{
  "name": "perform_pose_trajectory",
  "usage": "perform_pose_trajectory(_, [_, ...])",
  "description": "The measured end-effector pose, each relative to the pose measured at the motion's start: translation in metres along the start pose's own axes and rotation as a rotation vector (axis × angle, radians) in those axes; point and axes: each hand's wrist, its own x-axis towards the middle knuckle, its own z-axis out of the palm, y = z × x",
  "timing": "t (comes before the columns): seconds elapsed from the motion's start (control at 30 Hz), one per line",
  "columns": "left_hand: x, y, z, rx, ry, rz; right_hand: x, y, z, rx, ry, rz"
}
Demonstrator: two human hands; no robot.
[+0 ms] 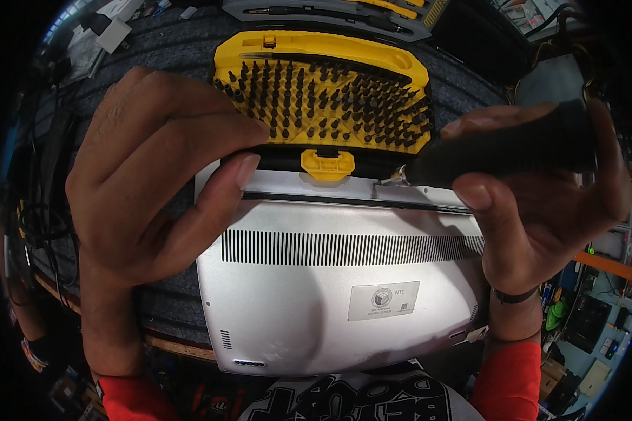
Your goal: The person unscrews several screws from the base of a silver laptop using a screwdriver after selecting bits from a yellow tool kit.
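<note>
A silver laptop (291, 309) lies bottom up, with a long vent and a label. My left hand (158, 175) hovers over its left hinge corner, fingers curled, thumb and forefinger apart with nothing visible between them. My right hand (498, 231) grips a black electric screwdriver (498, 147), whose bit points left and down onto the strip along the laptop's back edge, at or very near a screw hole. Behind the laptop, a yellow bit case (267, 43) stands open, filled with several rows of dark bits; its front latch hangs by the laptop's edge.
A grey tool case (316, 14) lies at the back. White items (114, 35) sit at upper left on the ridged grey mat (168, 49). Cables (42, 231) hang at the left. An orange shelf edge (611, 261) and small electronics (586, 323) are at the right.
</note>
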Motion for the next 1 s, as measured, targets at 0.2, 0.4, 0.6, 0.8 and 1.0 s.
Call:
perform_pose_trajectory(0.2, [0.0, -0.001, 0.001, -0.005, -0.001, -0.001, 0.0, 0.004, -0.003, -0.001, -0.075, -0.011])
perform_pose_trajectory(0.4, [0.0, -0.001, 0.001, -0.003, 0.003, 0.013, -0.001, 0.001, -0.003, 0.009, -0.076, 0.016])
perform_pose_trajectory(0.6, [0.0, -0.001, 0.001, -0.014, 0.01, 0.011, -0.002, 0.0, -0.001, 0.055, -0.064, 0.053])
perform_pose_trajectory(0.8, [0.0, -0.005, -0.005, 0.004, 0.087, 0.013, -0.002, 0.002, -0.004, -0.008, -0.073, 0.052])
perform_pose_trajectory(1.0, [0.002, -0.015, -0.012, 0.003, 0.273, -0.286, 0.03, -0.016, -0.001, 0.226, 0.043, 0.037])
